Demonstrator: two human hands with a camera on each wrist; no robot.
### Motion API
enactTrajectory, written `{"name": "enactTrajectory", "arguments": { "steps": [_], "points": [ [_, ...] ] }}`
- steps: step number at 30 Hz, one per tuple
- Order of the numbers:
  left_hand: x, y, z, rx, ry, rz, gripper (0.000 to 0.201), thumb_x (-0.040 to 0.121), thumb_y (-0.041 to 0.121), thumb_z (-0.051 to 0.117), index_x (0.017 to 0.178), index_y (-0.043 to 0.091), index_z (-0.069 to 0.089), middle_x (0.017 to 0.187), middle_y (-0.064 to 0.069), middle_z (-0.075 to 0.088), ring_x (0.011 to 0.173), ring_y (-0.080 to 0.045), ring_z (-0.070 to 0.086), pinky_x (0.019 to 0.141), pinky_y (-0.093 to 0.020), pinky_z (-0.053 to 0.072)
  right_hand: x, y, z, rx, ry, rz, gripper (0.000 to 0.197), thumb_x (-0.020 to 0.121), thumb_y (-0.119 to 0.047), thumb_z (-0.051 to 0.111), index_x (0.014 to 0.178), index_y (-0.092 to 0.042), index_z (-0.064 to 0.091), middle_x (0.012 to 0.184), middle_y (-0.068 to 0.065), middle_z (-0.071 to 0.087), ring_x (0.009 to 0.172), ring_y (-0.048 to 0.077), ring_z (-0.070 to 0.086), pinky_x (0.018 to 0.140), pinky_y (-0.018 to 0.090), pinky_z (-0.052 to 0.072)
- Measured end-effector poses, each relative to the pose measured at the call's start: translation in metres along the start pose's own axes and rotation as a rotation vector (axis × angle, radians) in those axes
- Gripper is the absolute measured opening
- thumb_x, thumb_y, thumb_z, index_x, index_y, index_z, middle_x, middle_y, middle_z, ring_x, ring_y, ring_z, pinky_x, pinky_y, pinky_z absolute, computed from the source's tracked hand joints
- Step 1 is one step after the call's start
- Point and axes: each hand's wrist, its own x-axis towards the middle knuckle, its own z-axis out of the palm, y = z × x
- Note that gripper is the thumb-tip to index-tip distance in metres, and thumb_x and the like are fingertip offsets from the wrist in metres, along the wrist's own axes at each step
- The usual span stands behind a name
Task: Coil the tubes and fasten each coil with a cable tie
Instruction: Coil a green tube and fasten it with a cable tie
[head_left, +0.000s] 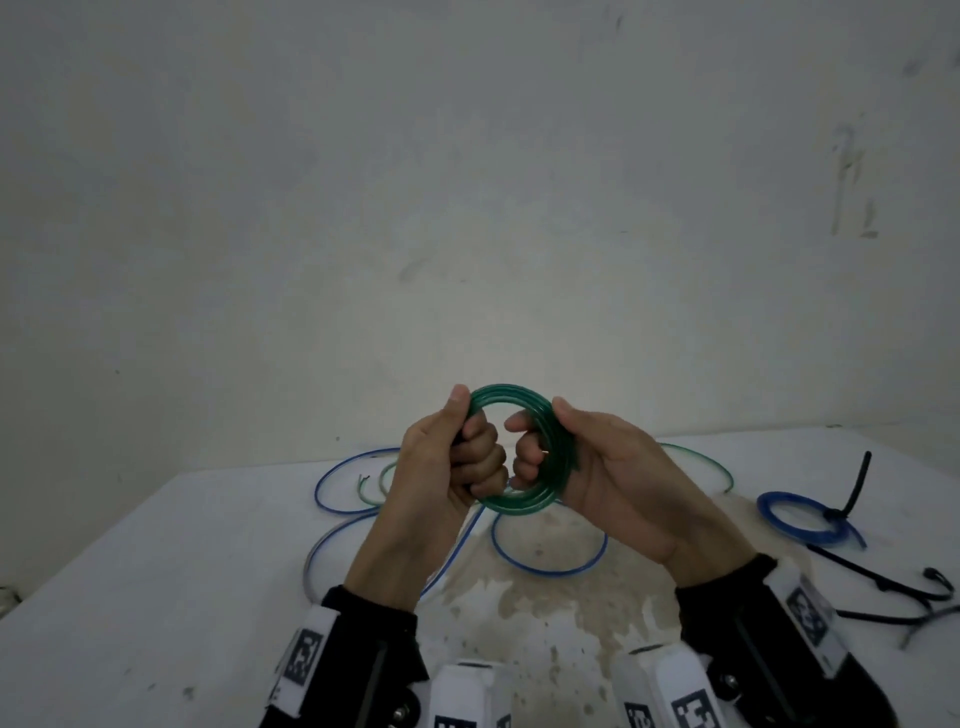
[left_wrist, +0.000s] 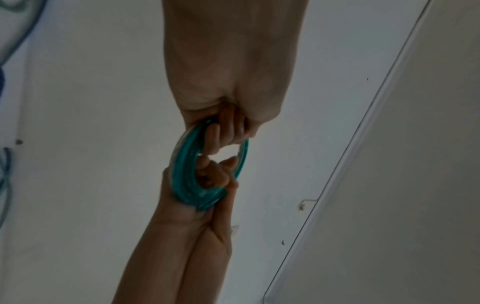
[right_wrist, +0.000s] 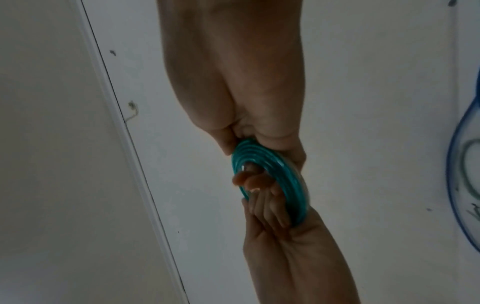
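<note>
Green tube coil (head_left: 511, 447) | left hand (head_left: 447, 467), right hand (head_left: 602, 478): fingers clamped on it | above table (head_left: 156, 597)

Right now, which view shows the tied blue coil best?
The head view: the tied blue coil lies whole at the table's right, a black cable tie cinched round it. Both wrist views show mainly the hands gripping the green coil; the tied coil isn't identifiable there.

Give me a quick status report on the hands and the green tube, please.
Left hand and right hand both grip green coil, held above table. No tie on it. Black cable ties lie right. Nothing obstructing.
</note>
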Motion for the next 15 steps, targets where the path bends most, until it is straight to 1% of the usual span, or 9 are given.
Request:
{"name": "enactTrajectory", "arguments": {
  "steps": [3,5,6,8,10,11,13,14,15],
  "points": [
    [0.001,-0.002,0.001,-0.058,0.084,0.085,0.039,0.094,0.033,0.038,0.060,0.016,0.029,0.044,0.008,0.020,0.035,-0.004,0.018,0.036,-0.018,0.020,0.004,0.008,0.008,0.078,0.049,-0.115,0.035,0.092,-0.021,0.038,0.106,0.005,0.057,0.069,0.006,0.053,0.065,0.016,0.051,0.069,0.029,0.051],
    [0.001,-0.003,0.003,-0.093,0.125,0.118,0.039,0.095,0.033,0.037,0.060,0.017,0.028,0.044,0.008,0.020,0.035,-0.005,0.018,0.036,-0.018,0.020,0.007,0.014,0.014,0.113,0.129,-0.204,0.025,0.093,-0.013,0.039,0.104,0.003,0.055,0.068,0.007,0.054,0.062,0.016,0.049,0.064,0.027,0.051],
    [0.001,-0.003,0.004,-0.105,0.138,0.129,0.040,0.096,0.033,0.036,0.060,0.017,0.028,0.044,0.008,0.020,0.035,-0.005,0.017,0.036,-0.018,0.020,0.008,0.018,0.016,0.094,0.189,-0.259,0.022,0.094,-0.010,0.039,0.102,0.001,0.057,0.067,0.007,0.055,0.061,0.016,0.050,0.062,0.026,0.051],
    [0.000,-0.005,0.006,-0.117,0.159,0.146,0.041,0.097,0.032,0.034,0.060,0.017,0.028,0.043,0.008,0.020,0.036,-0.005,0.016,0.037,-0.019,0.019,0.010,0.025,0.019,-0.028,0.315,-0.377,0.023,0.096,-0.006,0.040,0.098,-0.005,0.063,0.065,0.006,0.059,0.060,0.015,0.054,0.062,0.026,0.051],
    [0.000,-0.007,0.009,-0.125,0.175,0.158,0.042,0.098,0.032,0.034,0.060,0.016,0.029,0.044,0.007,0.020,0.036,-0.005,0.016,0.036,-0.018,0.019,0.010,0.030,0.020,-0.183,0.400,-0.476,0.027,0.096,-0.007,0.041,0.092,-0.013,0.067,0.064,0.003,0.062,0.061,0.015,0.057,0.064,0.025,0.053],
    [-0.001,-0.008,0.009,-0.128,0.184,0.166,0.042,0.098,0.032,0.034,0.059,0.016,0.030,0.044,0.007,0.020,0.036,-0.005,0.016,0.036,-0.019,0.019,0.009,0.032,0.021,-0.250,0.415,-0.510,0.027,0.096,-0.007,0.042,0.091,-0.017,0.067,0.064,0.002,0.063,0.062,0.015,0.057,0.064,0.023,0.052],
    [-0.001,-0.009,0.009,-0.135,0.194,0.182,0.043,0.098,0.032,0.034,0.059,0.015,0.030,0.044,0.007,0.020,0.036,-0.005,0.016,0.037,-0.019,0.020,0.009,0.033,0.021,-0.408,0.407,-0.574,0.026,0.095,-0.006,0.044,0.089,-0.019,0.066,0.064,0.000,0.062,0.062,0.012,0.058,0.062,0.019,0.049],
    [0.000,-0.009,0.008,-0.141,0.193,0.182,0.043,0.098,0.032,0.034,0.059,0.015,0.031,0.045,0.007,0.020,0.036,-0.006,0.017,0.037,-0.019,0.021,0.009,0.033,0.020,-0.498,0.390,-0.603,0.025,0.095,-0.005,0.045,0.087,-0.018,0.065,0.063,0.000,0.061,0.061,0.011,0.057,0.060,0.019,0.048],
    [0.001,-0.009,0.006,-0.149,0.184,0.171,0.043,0.098,0.032,0.034,0.059,0.015,0.031,0.045,0.007,0.020,0.037,-0.006,0.017,0.037,-0.019,0.022,0.009,0.031,0.019,-0.576,0.365,-0.624,0.023,0.095,-0.004,0.046,0.083,-0.014,0.064,0.061,0.001,0.059,0.058,0.012,0.055,0.059,0.022,0.047]
  ]
}}
